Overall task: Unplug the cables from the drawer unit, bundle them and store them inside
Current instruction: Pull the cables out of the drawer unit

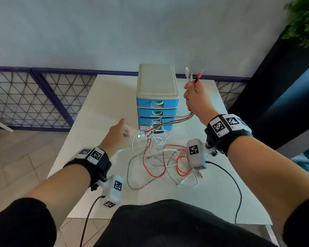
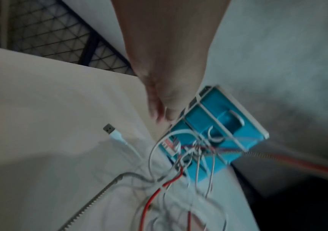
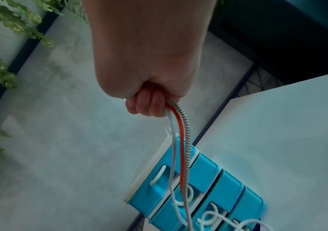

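Observation:
A blue drawer unit (image 1: 157,104) with a cream top stands at the table's far middle. My right hand (image 1: 192,91) is raised beside its right side and grips a bunch of cable ends (image 1: 191,75): white, red and braided. In the right wrist view these cables (image 3: 181,140) run from the fist (image 3: 149,106) down to the drawer handles (image 3: 189,193). A tangle of cables (image 1: 159,157) lies on the table in front of the unit. My left hand (image 1: 119,132) hovers left of the unit's base, blurred, fingers extended and holding nothing. A white USB plug (image 2: 109,129) lies loose beneath it.
The white table (image 1: 96,104) is small, with its left edge near my left hand. A mesh railing (image 1: 34,97) runs behind it. At the right stand a dark panel (image 1: 284,86) and a green plant (image 1: 305,20). Black wrist-camera leads (image 1: 237,189) trail over the near table edge.

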Demonstrator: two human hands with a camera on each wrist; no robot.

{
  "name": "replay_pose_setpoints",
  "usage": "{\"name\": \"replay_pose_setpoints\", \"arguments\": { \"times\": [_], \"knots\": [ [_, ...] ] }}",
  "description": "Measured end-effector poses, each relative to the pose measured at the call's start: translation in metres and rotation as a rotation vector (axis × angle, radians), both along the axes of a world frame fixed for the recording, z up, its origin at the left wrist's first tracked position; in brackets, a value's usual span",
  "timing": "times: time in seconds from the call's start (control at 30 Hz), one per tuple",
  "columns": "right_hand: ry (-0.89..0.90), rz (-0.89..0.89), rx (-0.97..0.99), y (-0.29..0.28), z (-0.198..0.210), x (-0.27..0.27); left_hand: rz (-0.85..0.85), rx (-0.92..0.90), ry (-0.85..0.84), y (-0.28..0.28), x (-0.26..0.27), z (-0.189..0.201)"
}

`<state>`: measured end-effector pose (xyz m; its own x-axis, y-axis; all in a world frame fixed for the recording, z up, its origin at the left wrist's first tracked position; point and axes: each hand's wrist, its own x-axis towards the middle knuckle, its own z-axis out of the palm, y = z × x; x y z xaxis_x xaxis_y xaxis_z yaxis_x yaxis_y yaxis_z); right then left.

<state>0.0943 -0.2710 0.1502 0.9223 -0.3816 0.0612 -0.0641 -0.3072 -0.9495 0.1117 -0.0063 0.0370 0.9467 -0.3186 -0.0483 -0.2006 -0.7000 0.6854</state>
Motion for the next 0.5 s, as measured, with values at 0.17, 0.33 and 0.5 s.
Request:
{"name": "replay_pose_setpoints", "arguments": {
  "times": [0.17,0.33,0.5],
  "knots": [
    [0.016,0.091,0.108,0.011,0.0,0.005,0.113,0.024,0.329,-0.005,0.003,-0.003],
    [0.059,0.191,0.183,0.028,0.005,0.006,0.043,0.158,0.166,-0.039,0.0,-0.008],
    [0.094,0.263,0.211,0.034,0.002,-0.003,-0.03,0.024,0.32,-0.062,0.006,-0.025]
  ]
}}
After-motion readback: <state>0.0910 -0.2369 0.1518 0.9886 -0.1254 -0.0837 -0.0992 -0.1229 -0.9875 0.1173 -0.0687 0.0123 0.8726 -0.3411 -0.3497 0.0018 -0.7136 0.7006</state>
